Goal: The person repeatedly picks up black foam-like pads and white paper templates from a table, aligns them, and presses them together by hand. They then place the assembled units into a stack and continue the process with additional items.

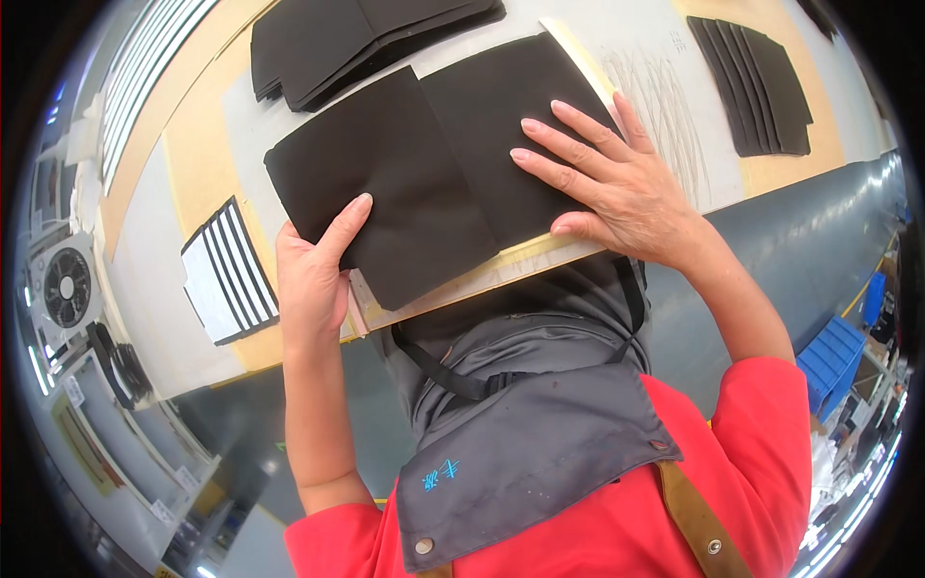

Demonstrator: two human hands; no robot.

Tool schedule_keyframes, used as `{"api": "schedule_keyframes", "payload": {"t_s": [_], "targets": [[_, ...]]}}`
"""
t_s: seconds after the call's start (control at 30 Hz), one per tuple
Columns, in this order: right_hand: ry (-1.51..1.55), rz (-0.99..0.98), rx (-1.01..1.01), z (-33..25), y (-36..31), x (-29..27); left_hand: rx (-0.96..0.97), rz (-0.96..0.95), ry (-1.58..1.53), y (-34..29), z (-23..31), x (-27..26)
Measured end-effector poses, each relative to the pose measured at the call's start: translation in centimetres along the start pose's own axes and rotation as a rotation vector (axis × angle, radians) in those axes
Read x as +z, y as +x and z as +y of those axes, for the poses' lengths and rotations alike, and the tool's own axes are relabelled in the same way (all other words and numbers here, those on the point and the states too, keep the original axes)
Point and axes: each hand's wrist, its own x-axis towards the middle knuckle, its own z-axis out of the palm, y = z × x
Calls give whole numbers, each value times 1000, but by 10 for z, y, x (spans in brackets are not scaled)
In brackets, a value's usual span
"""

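At the near table edge, my left hand (313, 270) grips the left side of a black flat panel (385, 183), thumb on top and fingers out of sight below. This panel overlaps a second black panel (482, 82) on its right. My right hand (617, 188) lies flat on that second panel with its fingers spread. Pale yellow strips (540, 250) show along the panels' near and right edges. Just beyond lies a stack of similar black panels (337, 43).
Fanned black pieces (756, 87) lie at the table's right, and white pieces with black edges (231, 275) at its left. Long white strips (159, 58) run along the far left. A fan (67, 275) stands beyond the left end; a blue crate (831, 366) sits off to the right.
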Motion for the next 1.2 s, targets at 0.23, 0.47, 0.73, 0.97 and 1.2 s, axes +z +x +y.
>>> {"api": "schedule_keyframes", "payload": {"t_s": [0.23, 0.47, 0.73, 0.97, 1.2], "targets": [[3, 11, 6, 0, 0, 2, -17, -5, 14, 6, -8, -3], [-3, 3, 10, 0, 0, 1, -31, 2, 18, 8, -8, -2], [-7, -5, 12, 0, 0, 1, -27, -5, 27, 10, -10, -3], [-6, -10, 17, -1, 0, 0, -33, 4, 43, 9, -10, -2], [-1, -7, 13, 0, 0, 0, -36, -6, 44, 11, -11, -3]]}}
